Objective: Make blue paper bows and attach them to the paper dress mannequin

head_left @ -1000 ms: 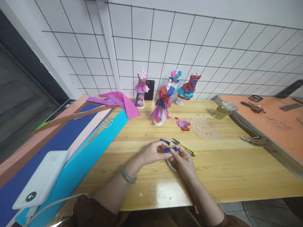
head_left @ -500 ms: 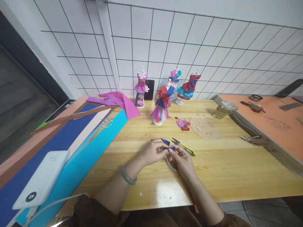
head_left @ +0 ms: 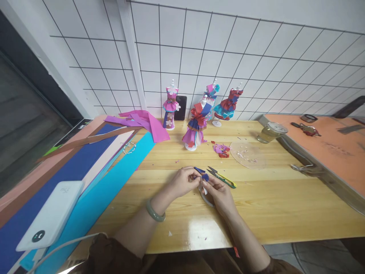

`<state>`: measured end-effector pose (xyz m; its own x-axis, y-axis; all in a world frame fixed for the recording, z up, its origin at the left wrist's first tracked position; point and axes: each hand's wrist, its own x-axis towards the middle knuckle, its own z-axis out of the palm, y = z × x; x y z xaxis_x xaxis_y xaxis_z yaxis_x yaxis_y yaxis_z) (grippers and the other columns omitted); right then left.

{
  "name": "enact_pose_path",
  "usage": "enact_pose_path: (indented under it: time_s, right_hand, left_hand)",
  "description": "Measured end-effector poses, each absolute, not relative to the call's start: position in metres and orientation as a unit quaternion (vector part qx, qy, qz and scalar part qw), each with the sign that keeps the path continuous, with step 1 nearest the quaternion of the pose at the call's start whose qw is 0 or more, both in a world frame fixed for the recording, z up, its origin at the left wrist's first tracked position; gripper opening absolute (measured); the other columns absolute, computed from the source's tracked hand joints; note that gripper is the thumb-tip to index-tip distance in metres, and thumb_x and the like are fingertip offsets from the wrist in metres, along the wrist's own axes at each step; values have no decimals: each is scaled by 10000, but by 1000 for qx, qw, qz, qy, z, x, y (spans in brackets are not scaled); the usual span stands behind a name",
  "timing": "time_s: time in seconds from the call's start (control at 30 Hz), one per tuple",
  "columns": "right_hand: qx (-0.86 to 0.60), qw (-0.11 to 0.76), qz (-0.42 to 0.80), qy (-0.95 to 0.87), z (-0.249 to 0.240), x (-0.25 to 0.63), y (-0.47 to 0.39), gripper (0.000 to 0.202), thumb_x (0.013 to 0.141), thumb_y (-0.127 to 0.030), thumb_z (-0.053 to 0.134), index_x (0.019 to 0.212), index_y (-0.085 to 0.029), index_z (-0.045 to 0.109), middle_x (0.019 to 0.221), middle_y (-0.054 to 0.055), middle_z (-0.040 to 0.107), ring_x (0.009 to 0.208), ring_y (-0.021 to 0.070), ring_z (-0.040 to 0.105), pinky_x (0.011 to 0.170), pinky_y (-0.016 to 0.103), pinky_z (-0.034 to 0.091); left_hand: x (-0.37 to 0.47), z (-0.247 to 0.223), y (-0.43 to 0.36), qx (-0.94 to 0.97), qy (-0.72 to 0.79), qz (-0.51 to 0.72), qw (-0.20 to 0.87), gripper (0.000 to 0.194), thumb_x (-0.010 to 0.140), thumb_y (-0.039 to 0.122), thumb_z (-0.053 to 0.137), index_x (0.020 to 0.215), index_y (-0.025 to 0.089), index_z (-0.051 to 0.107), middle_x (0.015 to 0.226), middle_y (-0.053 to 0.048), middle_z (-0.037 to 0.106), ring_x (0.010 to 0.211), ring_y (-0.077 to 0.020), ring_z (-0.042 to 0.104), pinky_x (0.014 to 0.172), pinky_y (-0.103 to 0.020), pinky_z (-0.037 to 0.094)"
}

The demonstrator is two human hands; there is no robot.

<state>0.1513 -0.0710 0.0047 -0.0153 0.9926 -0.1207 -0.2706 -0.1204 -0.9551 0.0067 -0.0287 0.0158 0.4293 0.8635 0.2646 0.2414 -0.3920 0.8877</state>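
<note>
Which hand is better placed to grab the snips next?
Right, I'd judge. The right hand is beside the snips, near their handle end; the left hand is farther off. Both hands are at the small blue piece, so the right may first need to let go.

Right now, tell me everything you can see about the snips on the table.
The snips lie flat on the wooden table, just beyond the right hand. Their two dark, pointed, metal-looking blades stand slightly apart at the tips, aimed up and left in the view. The handles, one yellow and one dark green, run down to the right and come together at the far end. Neither hand grips them; whether the right one brushes them, I can't tell.
</note>
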Motion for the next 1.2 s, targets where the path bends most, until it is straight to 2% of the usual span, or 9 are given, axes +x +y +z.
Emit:
enact_pose_path:
  time_s: [0.37,0.47,0.53,0.67,0.83,0.97,1.2]
  right_hand:
    - [-485,516,594,-383,3,153,-69,335,614,-279,698,924,-165,635,692,23,629,527,95,519,530,236,402]
    - [-483,523,591,-379,2,153,-69,361,603,-266,704,944,-171,634,763,41,649,524,99,528,534,255,419]
    - [-478,532,596,-365,1,153,-69,375,585,-248,716,946,-184,636,822,52,657,530,101,536,535,262,431]
    - [-462,544,616,-333,2,152,-69,410,569,-209,729,967,-221,634,894,53,658,552,92,538,519,238,440]
    - [-454,551,638,-289,10,151,-70,493,535,-173,746,1003,-260,620,992,47,635,555,76,532,490,212,436]
    - [-446,546,654,-274,14,153,-72,564,543,-161,741,1070,-280,579,1035,47,616,552,65,529,486,201,444]
    - [-416,545,669,-287,17,152,-73,723,573,-133,718,1207,-333,434,1141,38,554,553,46,512,470,176,442]
  left_hand:
    - [5,22,-29,756,386,381,367,119,707,176,493,713,168,612,736,-24,577,708,-116,504,636,-223,378]
    - [5,16,-27,728,405,374,407,121,707,203,496,708,159,609,695,-17,568,629,-102,481,572,-216,360]
    - [6,11,-25,690,408,368,471,137,717,226,489,724,145,600,677,-15,571,597,-94,474,551,-211,354]
    - [8,4,-20,605,388,370,589,155,714,250,510,743,119,587,679,-18,578,603,-88,483,588,-214,367]
    - [7,3,-19,540,378,366,657,216,703,317,547,749,109,583,585,17,496,516,-56,403,509,-191,308]
    - [6,3,-19,524,379,359,673,260,697,360,558,775,114,582,555,31,463,492,-52,380,490,-192,286]
    - [8,3,-18,540,374,414,631,232,691,340,572,766,121,592,716,-18,576,634,-87,483,632,-222,361]
